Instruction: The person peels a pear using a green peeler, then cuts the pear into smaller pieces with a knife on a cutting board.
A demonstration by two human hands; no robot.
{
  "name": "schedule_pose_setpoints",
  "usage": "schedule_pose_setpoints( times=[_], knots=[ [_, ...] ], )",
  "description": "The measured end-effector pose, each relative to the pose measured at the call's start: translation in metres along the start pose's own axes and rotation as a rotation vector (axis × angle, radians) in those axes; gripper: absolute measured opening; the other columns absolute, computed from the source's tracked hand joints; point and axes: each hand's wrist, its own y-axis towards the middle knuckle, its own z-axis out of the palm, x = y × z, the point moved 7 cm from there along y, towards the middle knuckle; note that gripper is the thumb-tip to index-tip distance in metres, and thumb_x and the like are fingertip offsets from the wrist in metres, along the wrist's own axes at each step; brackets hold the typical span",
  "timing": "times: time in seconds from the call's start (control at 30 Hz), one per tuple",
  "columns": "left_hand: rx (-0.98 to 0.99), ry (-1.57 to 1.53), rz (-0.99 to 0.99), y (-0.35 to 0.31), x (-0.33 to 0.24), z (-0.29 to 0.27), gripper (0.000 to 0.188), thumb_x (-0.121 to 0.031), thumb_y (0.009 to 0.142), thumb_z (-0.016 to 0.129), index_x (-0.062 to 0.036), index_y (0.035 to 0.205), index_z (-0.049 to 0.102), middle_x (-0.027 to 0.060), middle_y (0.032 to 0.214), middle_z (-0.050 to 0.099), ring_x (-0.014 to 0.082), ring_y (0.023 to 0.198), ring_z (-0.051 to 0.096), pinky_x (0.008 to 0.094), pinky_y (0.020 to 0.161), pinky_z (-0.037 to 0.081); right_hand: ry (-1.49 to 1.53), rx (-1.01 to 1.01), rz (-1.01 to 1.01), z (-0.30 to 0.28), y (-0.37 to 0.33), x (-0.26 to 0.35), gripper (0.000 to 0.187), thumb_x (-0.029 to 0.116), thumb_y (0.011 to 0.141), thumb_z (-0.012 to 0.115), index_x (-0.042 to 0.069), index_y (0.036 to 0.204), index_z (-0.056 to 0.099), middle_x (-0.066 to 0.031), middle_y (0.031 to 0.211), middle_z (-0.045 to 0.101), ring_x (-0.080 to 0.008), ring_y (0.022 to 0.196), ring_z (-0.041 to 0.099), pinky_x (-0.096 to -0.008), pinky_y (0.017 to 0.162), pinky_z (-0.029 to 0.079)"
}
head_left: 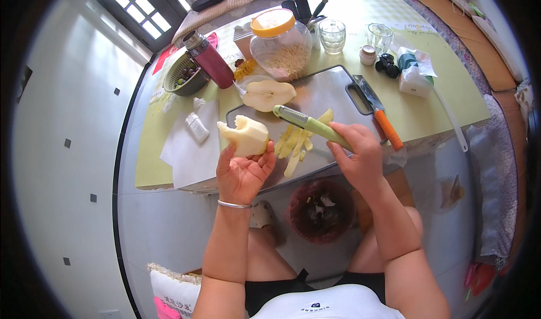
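A peeled pale piece of pear (248,137) with a notch in its top sits in the fingers of my left hand (244,169). My right hand (359,154) is closed round the handle of a light green peeler (313,124), whose blade end points left, above the cutting board. Between and beyond my hands lies a cutting board (332,88) with a dark rim. Strips of peel (293,144) are heaped on it below the peeler. A cut pear half (269,96) rests flesh up at the board's far left.
A knife (387,128) with an orange handle lies along the board's right edge. Behind stand a yellow-lidded jar (280,51), a pink flask (209,61), a basket of fruit (186,79) and glasses (332,37). Under the table edge is a dark red bin (321,231).
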Motion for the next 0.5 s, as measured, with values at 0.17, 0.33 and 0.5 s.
schedule_pose_setpoints(
  times=[0.17,0.33,0.5],
  knots=[
    [-0.031,0.101,0.041,0.0015,-0.0012,-0.0014,0.075,-0.027,0.089,0.077,-0.0016,0.148,0.039,0.0244,0.138,0.052,0.0435,0.128,0.054,0.0577,0.107,0.047,0.022,0.04,0.029,0.0064,-0.0029,0.0009,0.03,0.009,0.082,0.077,0.004,0.111,0.072,-0.0122,0.091,0.069,-0.0333,0.085,0.065,-0.0432,0.076,0.051],
    [0.045,0.104,-0.019,0.0023,-0.0007,0.0021,0.075,-0.029,0.089,0.078,-0.0028,0.148,0.041,0.0256,0.138,0.053,0.0403,0.123,0.055,0.0542,0.104,0.047,0.076,0.076,0.089,0.0074,-0.0012,0.0011,0.028,0.01,0.083,0.077,0.004,0.11,0.072,-0.0127,0.091,0.07,-0.0333,0.085,0.065,-0.0423,0.075,0.052],
    [0.107,0.085,-0.038,0.0038,0.0028,0.0062,0.074,-0.031,0.09,0.077,-0.0023,0.149,0.042,0.0267,0.139,0.052,0.0388,0.12,0.055,0.053,0.103,0.046,0.128,0.06,0.109,0.0059,-0.0011,0.0006,0.028,0.01,0.083,0.077,0.004,0.111,0.072,-0.013,0.09,0.069,-0.0339,0.085,0.065,-0.0425,0.076,0.052]
  ],
)
